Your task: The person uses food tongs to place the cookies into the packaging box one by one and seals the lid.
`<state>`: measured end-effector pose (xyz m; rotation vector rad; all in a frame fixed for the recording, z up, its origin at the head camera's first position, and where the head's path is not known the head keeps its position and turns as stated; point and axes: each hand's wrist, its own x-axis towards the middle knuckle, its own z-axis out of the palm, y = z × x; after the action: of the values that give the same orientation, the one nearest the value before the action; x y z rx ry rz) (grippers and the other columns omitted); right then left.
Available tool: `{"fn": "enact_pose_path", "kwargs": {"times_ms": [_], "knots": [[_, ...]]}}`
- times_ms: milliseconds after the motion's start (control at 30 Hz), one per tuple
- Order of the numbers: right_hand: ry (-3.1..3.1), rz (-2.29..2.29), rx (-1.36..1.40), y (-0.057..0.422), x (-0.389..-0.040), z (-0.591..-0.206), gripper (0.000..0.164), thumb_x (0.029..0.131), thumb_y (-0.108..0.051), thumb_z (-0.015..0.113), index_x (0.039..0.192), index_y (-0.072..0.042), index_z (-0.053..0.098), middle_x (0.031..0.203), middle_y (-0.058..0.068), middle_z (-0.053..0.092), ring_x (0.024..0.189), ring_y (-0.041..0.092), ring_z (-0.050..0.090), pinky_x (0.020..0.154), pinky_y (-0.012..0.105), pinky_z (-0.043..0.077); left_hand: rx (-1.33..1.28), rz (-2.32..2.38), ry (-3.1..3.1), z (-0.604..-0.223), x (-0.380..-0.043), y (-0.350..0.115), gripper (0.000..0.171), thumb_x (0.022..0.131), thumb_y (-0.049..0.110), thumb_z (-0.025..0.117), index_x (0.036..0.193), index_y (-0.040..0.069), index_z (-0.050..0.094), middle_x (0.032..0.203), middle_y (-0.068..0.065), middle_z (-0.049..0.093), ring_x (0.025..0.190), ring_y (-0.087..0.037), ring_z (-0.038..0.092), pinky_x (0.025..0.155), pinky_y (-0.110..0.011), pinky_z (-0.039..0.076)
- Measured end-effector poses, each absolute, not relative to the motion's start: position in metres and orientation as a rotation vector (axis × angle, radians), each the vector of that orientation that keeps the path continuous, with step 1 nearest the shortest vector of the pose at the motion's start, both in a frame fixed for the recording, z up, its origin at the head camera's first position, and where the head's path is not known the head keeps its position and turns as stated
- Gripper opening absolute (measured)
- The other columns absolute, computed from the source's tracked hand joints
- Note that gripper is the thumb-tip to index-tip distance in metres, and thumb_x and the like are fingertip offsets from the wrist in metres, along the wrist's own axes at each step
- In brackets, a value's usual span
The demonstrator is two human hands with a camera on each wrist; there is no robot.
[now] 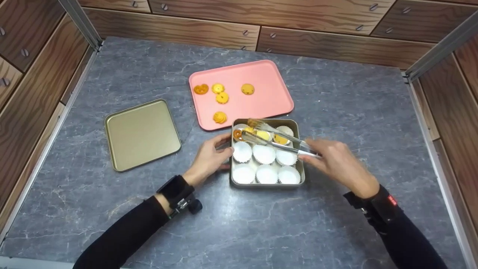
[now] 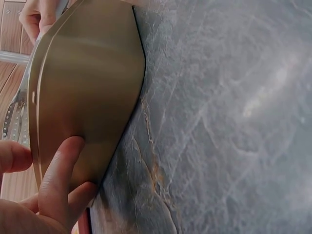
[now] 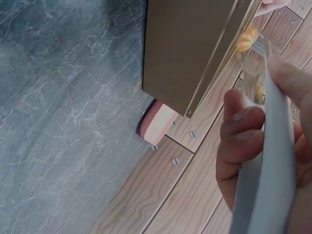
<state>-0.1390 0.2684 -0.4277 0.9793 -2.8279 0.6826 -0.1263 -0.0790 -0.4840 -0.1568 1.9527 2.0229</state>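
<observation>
A gold square tin (image 1: pixel 268 185) holds rows of white paper cups (image 1: pixel 264 154). My left hand (image 1: pixel 211 158) rests against its left side, fingertips pressing the outer wall and thumb at the rim. My right hand (image 1: pixel 332 160) grips clear-tipped tongs (image 1: pixel 287 136) with white handles, reaching over the tin from the right. Near the tong tips, at the tin's back row, is a yellow fluted cookie (image 3: pixel 247 40), partly hidden by them. Also in that row lie a brown pretzel-shaped cookie (image 1: pixel 237 134), a pale yellow piece (image 1: pixel 263 135) and a round cookie (image 1: pixel 281 139).
Behind the tin, a pink tray (image 1: pixel 267 82) carries a pretzel (image 1: pixel 201 89), two yellow flower-shaped cookies (image 1: pixel 218 88), a swirl cookie (image 1: pixel 220 117) and a round speckled cookie (image 1: pixel 247 89). The gold lid (image 1: pixel 143 135) lies at left. Wood-patterned walls (image 1: pixel 209 26) bound the grey marbled table.
</observation>
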Motion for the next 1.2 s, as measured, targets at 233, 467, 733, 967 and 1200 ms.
{"fn": "enact_pose_path", "kwargs": {"times_ms": [233, 467, 733, 967, 1200], "knots": [[-2.879, 0.655, 1.032, 0.268, -0.137, -0.427, 0.04, 0.09, -0.031, 0.081, 0.121, -0.006, 0.074, 0.094, 0.007, 0.076, 0.076, 0.014, 0.07, 0.063, 0.032, 0.063, -0.158, 2.02, 1.95, -0.484, -0.127, -0.078, 0.061, 0.097, 0.002, 0.064, 0.155, 0.005, 0.045, 0.152, -0.022, 0.05, 0.122, -0.036, 0.064, 0.076, -0.039, 0.067], [-2.923, 0.598, 1.092, 0.267, -0.135, -0.429, 0.037, 0.093, -0.033, 0.079, 0.119, -0.008, 0.075, 0.094, 0.002, 0.074, 0.076, 0.008, 0.065, 0.063, 0.03, 0.06, -0.142, 2.04, 1.915, -0.486, -0.128, -0.08, 0.062, 0.097, 0.002, 0.064, 0.156, 0.005, 0.044, 0.153, -0.022, 0.049, 0.118, -0.036, 0.066, 0.077, -0.04, 0.067], [-2.9, 0.565, 1.139, 0.267, -0.135, -0.433, 0.039, 0.093, -0.033, 0.078, 0.12, -0.005, 0.074, 0.098, 0.009, 0.076, 0.08, 0.015, 0.07, 0.066, 0.034, 0.063, -0.045, 2.069, 1.744, -0.49, -0.123, -0.089, 0.076, 0.093, 0.001, 0.068, 0.16, 0.002, 0.033, 0.163, -0.021, 0.036, 0.14, -0.035, 0.05, 0.1, -0.04, 0.059], [-2.893, 0.531, 1.144, 0.264, -0.135, -0.435, 0.043, 0.094, -0.037, 0.076, 0.121, -0.004, 0.074, 0.1, 0.011, 0.076, 0.084, 0.021, 0.073, 0.071, 0.038, 0.065, 0.086, 2.051, 1.762, -0.49, -0.121, -0.09, 0.085, 0.09, -0.005, 0.072, 0.161, 0.002, 0.026, 0.168, -0.016, 0.026, 0.15, -0.033, 0.036, 0.11, -0.031, 0.05], [-2.903, 0.521, 1.141, 0.262, -0.135, -0.436, 0.045, 0.094, -0.039, 0.076, 0.12, -0.003, 0.074, 0.102, 0.013, 0.076, 0.086, 0.025, 0.074, 0.072, 0.041, 0.066, 0.051, 2.034, 1.754, -0.491, -0.12, -0.086, 0.086, 0.091, -0.008, 0.07, 0.163, 0.004, 0.023, 0.169, -0.017, 0.024, 0.15, -0.034, 0.036, 0.107, -0.032, 0.053]]}}
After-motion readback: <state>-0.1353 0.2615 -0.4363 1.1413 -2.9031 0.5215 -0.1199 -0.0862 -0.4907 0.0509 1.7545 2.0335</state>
